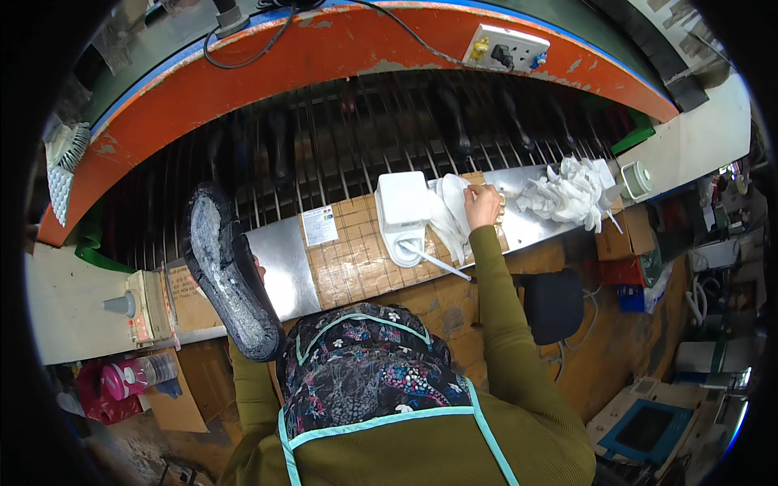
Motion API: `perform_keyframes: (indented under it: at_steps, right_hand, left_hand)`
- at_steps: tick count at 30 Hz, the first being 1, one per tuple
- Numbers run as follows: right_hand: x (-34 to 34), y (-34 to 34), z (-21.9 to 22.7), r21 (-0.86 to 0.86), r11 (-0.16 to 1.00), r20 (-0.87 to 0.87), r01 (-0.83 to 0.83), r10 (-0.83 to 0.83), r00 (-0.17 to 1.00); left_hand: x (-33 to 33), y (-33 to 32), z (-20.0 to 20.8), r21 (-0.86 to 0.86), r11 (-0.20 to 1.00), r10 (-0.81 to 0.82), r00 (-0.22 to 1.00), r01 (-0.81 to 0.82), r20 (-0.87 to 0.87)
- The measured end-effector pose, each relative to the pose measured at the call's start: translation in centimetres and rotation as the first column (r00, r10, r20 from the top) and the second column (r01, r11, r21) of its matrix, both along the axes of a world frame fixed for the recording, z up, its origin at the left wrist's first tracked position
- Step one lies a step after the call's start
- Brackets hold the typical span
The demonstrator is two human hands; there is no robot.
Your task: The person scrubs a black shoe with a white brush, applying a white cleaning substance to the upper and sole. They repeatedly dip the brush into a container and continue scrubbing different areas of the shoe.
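My left hand point(260, 270) grips a black shoe point(223, 271) from behind. The shoe is held bottom up at the left; its underside is a mottled grey-white inside a dark rim, and it hides most of that hand. My right hand point(483, 206), its fingers drawn together, is over the bench beside a white folded cloth point(450, 212). What lies between those fingers, if anything, is hidden. Just left of the cloth stands a white container point(403, 202) with a white stick-like piece point(444, 266) jutting from its front.
Brown gridded cardboard point(348, 263) covers part of the metal bench. Crumpled white tissues point(565, 194) lie to the right. Behind runs a rack of metal rods point(320, 166) with dark shoes point(448, 117) on it, under an orange beam point(356, 44). A black stool point(553, 305) stands at right.
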State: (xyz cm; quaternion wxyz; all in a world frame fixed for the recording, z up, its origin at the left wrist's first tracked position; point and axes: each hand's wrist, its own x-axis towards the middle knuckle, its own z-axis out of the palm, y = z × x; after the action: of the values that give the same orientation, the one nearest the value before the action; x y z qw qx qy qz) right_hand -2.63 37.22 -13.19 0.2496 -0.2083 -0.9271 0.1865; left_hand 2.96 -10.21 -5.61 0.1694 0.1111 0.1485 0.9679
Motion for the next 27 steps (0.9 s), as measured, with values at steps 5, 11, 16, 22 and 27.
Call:
perform_keyframes:
  at_steps: [5, 11, 16, 22, 27]
  right_hand:
    - [-4.6, 2.5, -2.4, -0.042, 0.991, 0.191, -0.130, 0.135, 0.972]
    - [-4.1, 3.2, -2.9, -0.152, 0.985, 0.230, -0.083, 0.117, 0.966]
    - [-1.5, 3.6, -1.9, -0.399, 0.905, 0.109, -0.148, 0.207, 0.972]
    - [6.4, 2.9, 1.6, -0.241, 0.880, -0.035, -0.409, 0.413, 0.910]
    - [14.8, -1.4, 10.6, -0.435, 0.690, -0.136, -0.579, 0.585, 0.799]
  left_hand:
    - [-0.3, -0.7, 0.0, 0.014, 1.000, 0.013, 1.000, -0.014, 0.006]
    - [-0.9, -1.2, 0.2, 0.023, 0.999, 0.024, 1.000, -0.024, 0.001]
    - [-1.6, -1.1, 0.4, 0.021, 1.000, -0.008, 1.000, 0.008, -0.001]
    - [-2.3, -0.3, -0.3, 0.028, 0.999, -0.043, 0.997, 0.041, 0.063]
    - [-2.7, 3.2, 0.1, -0.148, 0.988, 0.063, 0.984, -0.038, 0.166]
